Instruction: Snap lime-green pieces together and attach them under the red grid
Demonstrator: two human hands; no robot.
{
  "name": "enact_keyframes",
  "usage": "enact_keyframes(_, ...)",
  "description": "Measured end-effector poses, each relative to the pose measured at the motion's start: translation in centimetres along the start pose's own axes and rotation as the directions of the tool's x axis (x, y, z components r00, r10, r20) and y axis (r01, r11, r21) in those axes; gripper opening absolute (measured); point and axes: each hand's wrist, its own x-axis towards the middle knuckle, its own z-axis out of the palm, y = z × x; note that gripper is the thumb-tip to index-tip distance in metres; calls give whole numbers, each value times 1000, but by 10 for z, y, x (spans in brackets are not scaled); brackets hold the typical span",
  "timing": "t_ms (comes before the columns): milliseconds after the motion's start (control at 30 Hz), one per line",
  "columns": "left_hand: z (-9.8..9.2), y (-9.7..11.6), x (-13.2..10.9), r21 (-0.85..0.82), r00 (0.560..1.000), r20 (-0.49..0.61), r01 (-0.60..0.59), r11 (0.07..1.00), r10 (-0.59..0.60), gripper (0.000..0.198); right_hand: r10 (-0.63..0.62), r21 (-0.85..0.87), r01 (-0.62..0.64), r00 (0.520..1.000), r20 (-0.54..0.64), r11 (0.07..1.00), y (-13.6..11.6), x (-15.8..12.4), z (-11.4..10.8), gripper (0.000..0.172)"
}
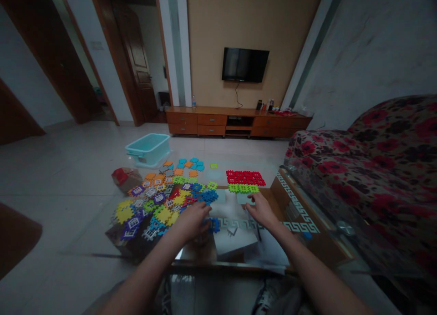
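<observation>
dim living room here, and the glass coffee table (232, 264) is crowded with plastic tiles! right hand (262, 210): thumb and forefinger apart, just beside the lime-green strip of interlocking tiles (243, 188), near side of the red tile panel (245, 177). left hand (193, 221): fingers bent by a blue tile (214, 225), at the edge of the mixed tile pile (165, 215); whether it pinches anything, can't tell. good handling, i'd say: keep pieces flat, match teeth to notches, press evenly. tough viewing: blurred fingertips, pile partly covered, strip-to-panel seam too small to read.
</observation>
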Motion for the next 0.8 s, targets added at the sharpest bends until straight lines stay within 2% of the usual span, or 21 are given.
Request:
enact_keyframes(33, -6, -12, -1, 33, 995, -33, 95, 995, -94, 32, -15, 6, 15, 1000, 26, 1000, -11, -4, -1, 23)
enact_keyframes(100, -15, -38, -6, 83, 957, -67, 286, 955, -281, 34, -40, 18, 38, 996, 83, 999, -33, -13, -3, 23)
enact_keyframes(133, -18, -50, -10, 95, 939, -75, 342, 935, -336, 35, -42, 28, 39, 991, 130, 999, -44, -18, -5, 25)
enact_keyframes(267, -26, -95, -26, 126, 874, -95, 486, 865, -477, 32, -124, 86, 100, 924, 362, 991, -80, -39, -16, 28)
enact_keyframes(367, -29, -121, -38, 157, 814, -136, 581, 798, -565, 36, -131, 83, 103, 871, 474, 991, -93, -47, -21, 25)
enact_keyframes(467, -24, -140, -45, 187, 759, -162, 651, 736, -630, 41, -94, 36, 88, 852, 515, 995, -94, -47, -20, 25)
enact_keyframes(533, -17, -148, -47, 198, 739, -162, 673, 712, -654, 44, -76, 8, 85, 846, 527, 996, -93, -45, -18, 25)
enact_keyframes(667, -2, -157, -46, 208, 731, -148, 682, 702, -666, 49, -60, -15, 81, 844, 533, 997, -93, -43, -19, 27)
enact_keyframes(800, 4, -163, -43, 212, 733, -147, 679, 703, -664, 55, -46, -22, 70, 832, 553, 997, -93, -44, -22, 29)
